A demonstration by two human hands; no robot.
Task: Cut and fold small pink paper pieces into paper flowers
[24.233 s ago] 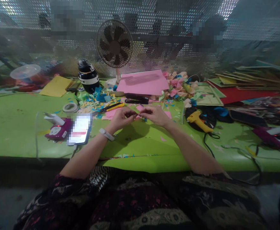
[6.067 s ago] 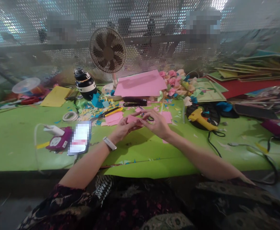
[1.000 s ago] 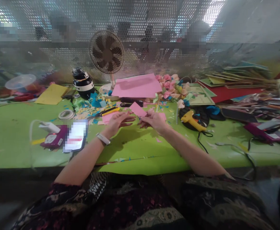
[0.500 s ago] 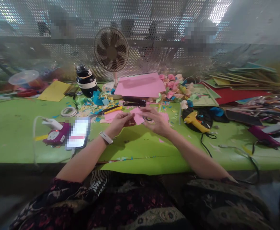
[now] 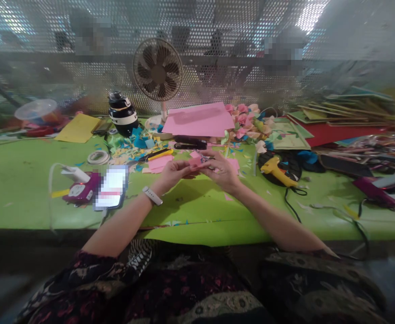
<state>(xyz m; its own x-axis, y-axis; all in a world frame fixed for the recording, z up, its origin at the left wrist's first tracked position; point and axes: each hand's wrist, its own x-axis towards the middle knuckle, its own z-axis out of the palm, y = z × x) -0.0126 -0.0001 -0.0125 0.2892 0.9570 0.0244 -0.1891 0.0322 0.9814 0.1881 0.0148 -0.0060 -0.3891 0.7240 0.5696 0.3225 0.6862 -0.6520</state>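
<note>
Both hands meet over the middle of the green table. Between finger and thumb, my left hand (image 5: 174, 174) pinches the near left side of a small pink paper piece (image 5: 195, 161). My right hand (image 5: 221, 170) is closed on the right side of the same paper. A small dark, shiny thing, which looks like scissors, shows among the right fingers, mostly hidden. Beside the left hand lie pink paper pieces (image 5: 159, 164) and a yellow cutter knife (image 5: 160, 154). Behind the hands rest a black stapler-like tool (image 5: 190, 144) and a large pink sheet (image 5: 199, 119).
A yellow glue gun (image 5: 278, 172) lies on a black round pad at right, its cord trailing forward. At left are a phone (image 5: 111, 188), a purple power socket (image 5: 81, 189) and a tape roll (image 5: 98, 157). A fan (image 5: 157, 69), a black bottle (image 5: 123, 114) and paper flowers (image 5: 246, 119) stand behind.
The pink paper has been turned or folded and now shows a smaller face. My hands have drawn closer together, with the right fingers now pinching the paper's edge.
</note>
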